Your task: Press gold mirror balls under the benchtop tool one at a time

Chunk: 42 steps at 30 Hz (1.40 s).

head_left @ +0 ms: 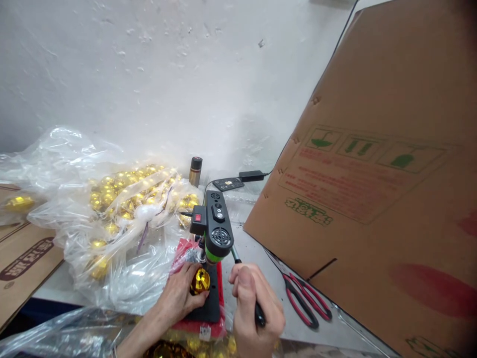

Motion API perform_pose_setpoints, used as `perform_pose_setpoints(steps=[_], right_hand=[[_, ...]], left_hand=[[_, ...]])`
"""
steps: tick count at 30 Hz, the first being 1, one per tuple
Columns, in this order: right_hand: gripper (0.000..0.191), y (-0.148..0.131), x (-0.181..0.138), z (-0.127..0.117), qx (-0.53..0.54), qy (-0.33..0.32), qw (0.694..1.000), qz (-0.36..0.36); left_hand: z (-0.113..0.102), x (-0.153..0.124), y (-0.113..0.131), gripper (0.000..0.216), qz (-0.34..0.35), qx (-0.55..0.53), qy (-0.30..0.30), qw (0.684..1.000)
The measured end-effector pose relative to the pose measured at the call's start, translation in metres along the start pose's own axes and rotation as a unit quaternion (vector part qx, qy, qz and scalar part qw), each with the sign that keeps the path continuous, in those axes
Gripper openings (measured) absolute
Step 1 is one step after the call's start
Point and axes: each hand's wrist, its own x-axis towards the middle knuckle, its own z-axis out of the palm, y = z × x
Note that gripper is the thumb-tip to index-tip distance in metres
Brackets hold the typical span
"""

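A small black and green bench drill [216, 224] stands on a black base over a red pad. My left hand [181, 293] pinches a shiny gold ball [200, 281] and holds it on the base under the drill head. My right hand [255, 308] is wrapped round the black grip of the drill's lever handle [238, 261], to the right of the machine.
A clear plastic bag full of gold balls [122, 199] lies to the left. More gold balls sit in plastic at the bottom edge [194, 345]. Red-handled scissors [303, 301] lie at the right, by a large tilted cardboard box [376, 199]. A small brown bottle [195, 171] and a power adapter [251, 175] stand by the wall.
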Motion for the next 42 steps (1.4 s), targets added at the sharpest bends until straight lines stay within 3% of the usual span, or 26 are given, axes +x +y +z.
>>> perform_pose_setpoints(steps=[12,23,28,42], right_hand=[[0.028,0.003,-0.006,-0.003,0.006,-0.015,1.000,-0.001],[0.035,0.019,-0.047,0.015,-0.044,0.079,0.996,-0.015],[0.038,0.024,-0.051,0.023,-0.037,0.135,0.990,-0.013],[0.041,0.023,-0.059,0.031,-0.017,0.160,0.987,0.019]], left_hand=[[0.019,0.001,0.002,0.038,-0.001,0.005,0.044,0.999],[0.024,-0.001,0.000,0.041,-0.008,-0.001,0.037,0.999],[0.021,-0.001,0.005,0.040,-0.024,-0.008,0.022,0.999],[0.021,0.000,0.005,0.043,-0.035,-0.023,0.012,0.999]])
